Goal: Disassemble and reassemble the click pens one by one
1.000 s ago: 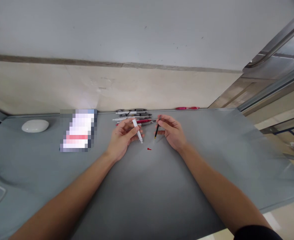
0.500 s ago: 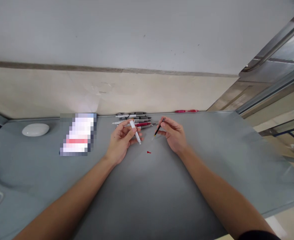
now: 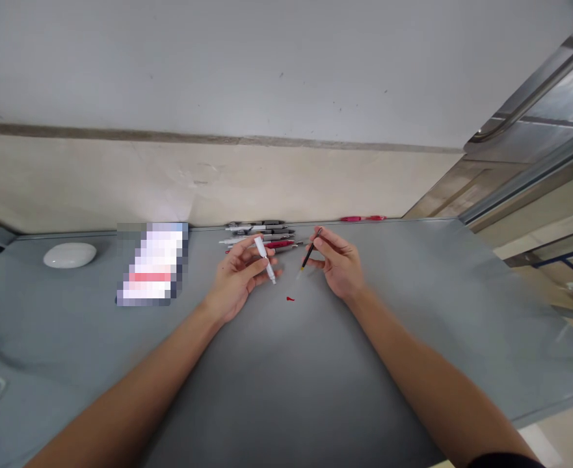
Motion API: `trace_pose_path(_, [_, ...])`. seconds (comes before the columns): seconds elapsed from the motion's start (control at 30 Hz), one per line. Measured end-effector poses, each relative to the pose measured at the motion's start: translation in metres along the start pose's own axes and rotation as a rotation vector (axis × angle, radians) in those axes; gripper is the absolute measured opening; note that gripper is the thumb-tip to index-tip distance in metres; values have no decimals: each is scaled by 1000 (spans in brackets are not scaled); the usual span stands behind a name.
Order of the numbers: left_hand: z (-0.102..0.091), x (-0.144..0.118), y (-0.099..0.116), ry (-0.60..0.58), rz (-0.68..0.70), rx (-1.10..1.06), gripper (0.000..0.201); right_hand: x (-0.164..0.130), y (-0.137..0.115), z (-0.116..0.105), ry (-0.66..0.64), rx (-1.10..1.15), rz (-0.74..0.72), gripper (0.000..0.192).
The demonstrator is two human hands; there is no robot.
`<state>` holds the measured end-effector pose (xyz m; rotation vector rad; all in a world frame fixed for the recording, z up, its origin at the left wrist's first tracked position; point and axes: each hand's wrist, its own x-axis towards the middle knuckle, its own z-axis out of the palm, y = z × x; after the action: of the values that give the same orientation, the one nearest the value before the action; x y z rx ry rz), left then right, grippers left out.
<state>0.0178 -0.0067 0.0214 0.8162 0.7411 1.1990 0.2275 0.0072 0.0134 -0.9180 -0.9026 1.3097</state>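
Observation:
My left hand [image 3: 237, 279] grips a white pen barrel [image 3: 268, 261] between thumb and fingers, tilted with its narrow end down to the right. In my right hand [image 3: 337, 260] is a pen refill [image 3: 307, 256], black with a yellow band and a clear lower end, pinched near its top and slanting down to the left. The two pieces are apart. A small red clip-like piece [image 3: 291, 299] lies on the grey table [image 3: 286, 377] below and between my hands. Several pens [image 3: 261, 229] lie in a pile behind my left hand, partly hidden by it.
A pink-red pen [image 3: 363, 218] rests by the wall at the back. To the left lie a phone-like device with a pixelated screen [image 3: 154, 263] and a smooth white oval object [image 3: 69, 255]. The wall [image 3: 286, 179] borders the table's far edge.
The white barrel has tipped slightly in my left hand, its lower end shifting a little right. My right hand keeps its hold on the refill, nearly still.

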Motion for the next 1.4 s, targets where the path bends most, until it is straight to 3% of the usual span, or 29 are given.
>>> trace_pose_path(0.17, [-1, 0, -1, -31, 27, -2, 49, 0, -1, 1, 15, 17, 29, 30])
trace_pose_path(0.43, [-1, 3, 2, 89, 71, -28, 43, 0, -3, 1, 18, 33, 88, 33])
trace_pose_path(0.8, [-1, 4, 0, 109, 84, -1, 46, -1, -4, 2, -1, 37, 92, 31])
trace_pose_path(1.13, [3, -5, -6, 53, 200, 324, 53, -1, -3, 0, -46, 60, 71, 27])
trace_pose_path(1.4, [7, -7, -2, 46, 213, 430, 51, -3, -3, 1, -93, 27, 55, 24])
